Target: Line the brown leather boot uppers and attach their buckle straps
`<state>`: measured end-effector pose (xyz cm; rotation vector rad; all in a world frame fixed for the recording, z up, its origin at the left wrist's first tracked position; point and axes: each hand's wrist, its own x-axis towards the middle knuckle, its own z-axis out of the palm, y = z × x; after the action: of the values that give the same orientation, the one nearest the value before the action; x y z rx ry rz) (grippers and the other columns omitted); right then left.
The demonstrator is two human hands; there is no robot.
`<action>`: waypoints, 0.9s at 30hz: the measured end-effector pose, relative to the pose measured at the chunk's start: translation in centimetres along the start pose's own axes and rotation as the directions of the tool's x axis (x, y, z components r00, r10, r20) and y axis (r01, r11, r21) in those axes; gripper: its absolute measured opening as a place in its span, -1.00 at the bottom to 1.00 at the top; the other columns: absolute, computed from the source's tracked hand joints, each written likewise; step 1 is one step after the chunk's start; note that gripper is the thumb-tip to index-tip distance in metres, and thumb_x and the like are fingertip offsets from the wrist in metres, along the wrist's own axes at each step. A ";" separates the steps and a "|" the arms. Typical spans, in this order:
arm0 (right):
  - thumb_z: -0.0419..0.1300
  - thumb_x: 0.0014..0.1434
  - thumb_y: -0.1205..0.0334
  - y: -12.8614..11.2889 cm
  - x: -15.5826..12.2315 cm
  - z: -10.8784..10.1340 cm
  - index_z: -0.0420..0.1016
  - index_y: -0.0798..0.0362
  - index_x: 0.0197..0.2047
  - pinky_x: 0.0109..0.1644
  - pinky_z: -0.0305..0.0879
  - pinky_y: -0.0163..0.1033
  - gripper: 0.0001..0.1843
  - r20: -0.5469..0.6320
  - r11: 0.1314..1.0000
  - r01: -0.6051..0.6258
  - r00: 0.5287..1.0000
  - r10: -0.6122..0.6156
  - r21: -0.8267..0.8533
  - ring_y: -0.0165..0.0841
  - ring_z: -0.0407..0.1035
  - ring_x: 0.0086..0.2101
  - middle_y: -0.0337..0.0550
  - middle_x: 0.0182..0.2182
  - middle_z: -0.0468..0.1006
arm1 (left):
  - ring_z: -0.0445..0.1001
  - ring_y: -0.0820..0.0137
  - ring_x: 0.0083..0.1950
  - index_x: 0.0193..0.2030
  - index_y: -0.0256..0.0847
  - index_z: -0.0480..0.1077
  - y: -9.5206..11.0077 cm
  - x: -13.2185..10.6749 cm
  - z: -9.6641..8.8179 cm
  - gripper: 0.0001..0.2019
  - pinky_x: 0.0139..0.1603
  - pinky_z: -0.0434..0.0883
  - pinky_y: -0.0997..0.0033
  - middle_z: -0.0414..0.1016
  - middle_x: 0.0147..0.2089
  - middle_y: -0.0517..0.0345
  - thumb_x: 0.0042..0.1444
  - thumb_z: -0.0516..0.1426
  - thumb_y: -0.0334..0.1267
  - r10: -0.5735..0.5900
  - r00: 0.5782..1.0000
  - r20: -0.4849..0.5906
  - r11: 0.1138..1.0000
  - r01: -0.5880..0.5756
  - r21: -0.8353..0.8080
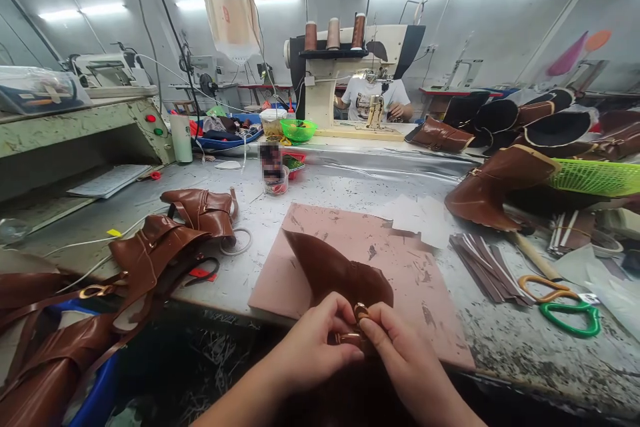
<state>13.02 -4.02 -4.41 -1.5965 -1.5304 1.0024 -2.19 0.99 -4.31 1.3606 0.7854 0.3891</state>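
A brown leather boot upper (pixel 345 273) lies over the near part of a pinkish work mat (pixel 420 280). At its near edge my left hand (pixel 325 333) is closed, fingers pinching a shiny brown strap (pixel 347 337) on the upper. My right hand (pixel 395 340) is closed beside it, thumb and fingers gripping the looped end of the same strap. A metallic glint shows at the strap, but my fingers hide any buckle there. The hands are close together, just over the front edge of the mat.
Brown leather boot uppers (pixel 155 253) lie on the left. A brown boot (pixel 500 187) stands at right, near leather strips (pixel 487 267), orange-handled scissors (pixel 543 287) and green-handled scissors (pixel 570 317). Behind stand a sewing machine (pixel 320 90) and a seated person (pixel 375 100).
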 end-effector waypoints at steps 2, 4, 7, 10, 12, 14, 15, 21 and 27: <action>-0.15 0.24 0.03 -0.2 0.1 -0.8 0.35 0.04 -0.38 -0.40 0.15 -0.30 -0.63 0.029 0.998 -0.007 1.000 0.009 -0.066 -0.38 0.28 -0.49 -0.23 -0.52 0.41 | 0.21 0.58 -0.48 -0.34 -0.22 0.13 -0.3 0.2 -0.1 -0.72 -0.45 0.13 0.56 0.33 -0.50 0.32 -0.16 0.18 -0.38 -0.013 1.000 -0.028 0.998 0.012 -0.058; -0.17 0.24 0.03 -0.5 0.2 -1.9 0.39 0.03 -0.35 -0.36 0.18 -0.29 -0.60 0.062 0.996 -0.032 0.997 0.037 -0.084 -0.36 0.31 -0.45 -0.23 -0.51 0.42 | 0.18 0.60 -0.53 -0.36 -0.22 0.11 -0.7 0.4 -0.3 -0.68 -0.48 0.10 0.58 0.33 -0.53 0.34 -0.20 0.21 -0.33 -0.051 0.997 -0.063 0.990 0.042 -0.137; -0.10 0.19 0.12 -0.7 0.2 -2.9 0.42 0.04 -0.35 -0.27 0.22 -0.27 -0.68 0.130 0.997 -0.068 0.989 0.073 -0.045 -0.33 0.36 -0.35 -0.20 -0.44 0.48 | 0.22 0.59 -0.54 -0.31 -0.23 0.17 -0.7 0.8 -0.7 -0.60 -0.49 0.16 0.58 0.34 -0.55 0.34 -0.26 0.27 -0.26 -0.118 0.991 -0.063 0.976 0.104 -0.192; -0.01 0.09 0.26 -0.9 -0.2 -2.9 0.43 0.04 -0.35 -0.28 0.23 -0.27 -0.81 0.175 0.997 -0.067 0.982 0.074 -0.043 -0.33 0.36 -0.35 -0.20 -0.41 0.51 | 0.34 0.50 -0.45 -0.24 -0.29 0.28 -0.3 1.0 -0.7 -0.58 -0.48 0.26 0.55 0.41 -0.47 0.20 -0.22 0.27 -0.15 -0.123 0.992 -0.006 0.970 0.119 -0.212; 0.04 0.07 0.28 -0.9 -0.3 -2.7 0.42 0.04 -0.34 -0.30 0.24 -0.28 -0.86 0.187 0.997 -0.055 0.980 0.065 -0.054 -0.34 0.36 -0.37 -0.21 -0.41 0.51 | 0.36 0.47 -0.43 -0.28 -0.32 0.34 0.0 1.0 -0.4 -0.65 -0.53 0.26 0.57 0.43 -0.42 0.12 -0.11 0.20 -0.08 -0.103 0.994 -0.020 0.978 0.098 -0.183; 0.06 0.09 0.26 -0.9 -0.3 -2.6 0.40 0.04 -0.35 -0.27 0.24 -0.29 -0.88 0.201 0.996 -0.049 0.978 0.064 -0.077 -0.35 0.36 -0.35 -0.21 -0.40 0.50 | 0.33 0.49 -0.49 -0.35 -0.32 0.38 0.0 0.9 0.2 -0.71 -0.60 0.22 0.59 0.42 -0.44 0.12 0.00 0.12 -0.07 -0.049 0.993 -0.110 0.995 0.038 -0.096; 0.05 0.11 0.26 -0.8 -0.3 -2.6 0.40 0.04 -0.36 -0.25 0.24 -0.28 -0.89 0.208 0.994 -0.048 0.976 0.067 -0.098 -0.35 0.36 -0.34 -0.21 -0.39 0.49 | 0.31 0.50 -0.50 -0.36 -0.31 0.39 -0.2 0.9 0.5 -0.73 -0.60 0.22 0.58 0.41 -0.45 0.13 0.04 0.10 -0.08 0.006 0.986 -0.168 0.999 -0.013 -0.038; -0.05 0.21 0.26 -0.6 0.2 -2.5 0.36 0.04 -0.36 -0.14 0.21 -0.25 -0.80 0.285 0.991 0.028 0.959 0.010 -0.131 -0.34 0.32 -0.23 -0.18 -0.31 0.44 | 0.38 0.45 -0.42 -0.36 -0.25 0.41 -1.7 1.2 1.7 -0.77 -0.39 0.32 0.53 0.44 -0.47 0.19 0.13 0.04 -0.14 0.244 0.904 -0.352 0.969 -0.210 0.132; 0.05 0.11 0.28 0.6 -0.5 -3.3 0.38 0.00 -0.21 -0.24 0.24 -0.26 -0.84 0.209 0.991 0.059 0.977 -0.033 -0.121 -0.36 0.31 -0.34 -0.18 -0.30 0.43 | 0.44 0.44 -0.41 -0.36 -0.23 0.37 -0.6 0.3 0.4 -0.78 -0.40 0.37 0.50 0.47 -0.43 0.19 0.18 -0.04 -0.21 0.160 0.952 -0.263 0.942 -0.067 0.329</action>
<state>16.18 -4.43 -3.38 -1.5743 -1.7953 1.0918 -1.88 0.79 -4.93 1.6798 1.0438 0.5802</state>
